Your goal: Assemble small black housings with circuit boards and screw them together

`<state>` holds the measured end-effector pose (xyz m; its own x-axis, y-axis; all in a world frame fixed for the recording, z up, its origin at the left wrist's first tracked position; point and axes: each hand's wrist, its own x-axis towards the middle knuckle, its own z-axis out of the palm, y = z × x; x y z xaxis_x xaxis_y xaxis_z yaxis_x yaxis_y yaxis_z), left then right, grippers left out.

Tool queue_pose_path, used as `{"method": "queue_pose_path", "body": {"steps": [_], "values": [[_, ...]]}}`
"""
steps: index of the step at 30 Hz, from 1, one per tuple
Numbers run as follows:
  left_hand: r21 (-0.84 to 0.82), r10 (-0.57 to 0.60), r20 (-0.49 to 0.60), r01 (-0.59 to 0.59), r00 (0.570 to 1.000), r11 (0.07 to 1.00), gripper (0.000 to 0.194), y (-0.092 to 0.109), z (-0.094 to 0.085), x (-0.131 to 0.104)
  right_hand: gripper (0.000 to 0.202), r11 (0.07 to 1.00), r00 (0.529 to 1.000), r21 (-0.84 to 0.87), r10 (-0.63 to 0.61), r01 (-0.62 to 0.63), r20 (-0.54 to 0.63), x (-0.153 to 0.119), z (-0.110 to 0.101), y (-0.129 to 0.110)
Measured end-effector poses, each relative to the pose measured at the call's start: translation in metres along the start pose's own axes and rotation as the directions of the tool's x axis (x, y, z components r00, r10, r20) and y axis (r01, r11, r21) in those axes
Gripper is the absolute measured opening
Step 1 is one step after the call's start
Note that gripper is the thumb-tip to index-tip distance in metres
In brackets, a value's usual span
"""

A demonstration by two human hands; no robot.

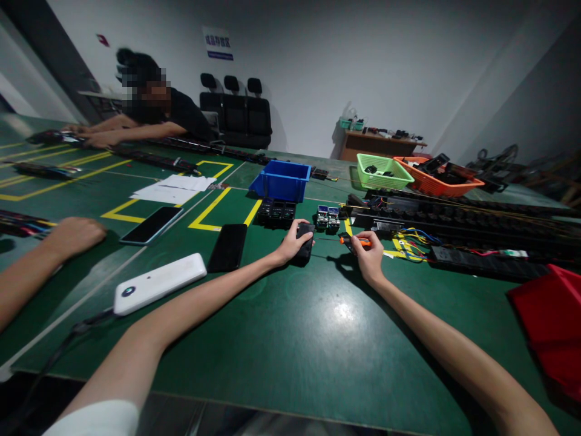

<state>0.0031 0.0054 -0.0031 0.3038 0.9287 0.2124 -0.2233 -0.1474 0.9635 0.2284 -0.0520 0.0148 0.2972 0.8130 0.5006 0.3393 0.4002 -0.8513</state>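
Observation:
My left hand (293, 243) is closed around a black box-shaped part (305, 245) on the green table. To its right, my right hand (370, 257) grips a screwdriver (362, 242) by its orange and black handle. The thin shaft points left toward the black part, and its tip is hard to make out. Just beyond the hands sit two small units with pale tops (327, 218). Several black modules (276, 212) stand in a group behind my left hand, in front of a blue bin (284, 180).
Left of my forearm lie a black phone (227, 248), a white power bank (160, 284) with a cable, and another phone (152, 225). A co-worker's fist (79, 239) rests at left. Wired black strips (481, 261), an orange basket (438, 175) and a red bin (551, 327) occupy the right.

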Motion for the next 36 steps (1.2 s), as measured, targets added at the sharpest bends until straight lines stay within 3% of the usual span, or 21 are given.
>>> {"method": "queue_pose_path", "body": {"steps": [17, 25, 36], "values": [[-0.005, -0.001, -0.003, 0.001, 1.000, 1.000, 0.046, -0.0007, 0.0001, -0.0003, 0.025, 1.000, 1.000, 0.003, 0.025, -0.025, -0.004, 0.0006, 0.0001, 0.0030], [-0.011, -0.006, 0.003, 0.006, 1.000, 1.000, 0.046, 0.0000, -0.0004, 0.0005, 0.027, 0.997, 0.997, 0.044, 0.066, -0.068, 0.050, 0.0017, 0.0006, 0.0040], [-0.010, 0.005, -0.003, -0.005, 1.000, 1.000, 0.044, 0.0004, 0.0001, 0.0003, 0.045, 0.976, 0.993, 0.192, 0.094, -0.106, 0.070, 0.0031, 0.0030, 0.0091]]}}
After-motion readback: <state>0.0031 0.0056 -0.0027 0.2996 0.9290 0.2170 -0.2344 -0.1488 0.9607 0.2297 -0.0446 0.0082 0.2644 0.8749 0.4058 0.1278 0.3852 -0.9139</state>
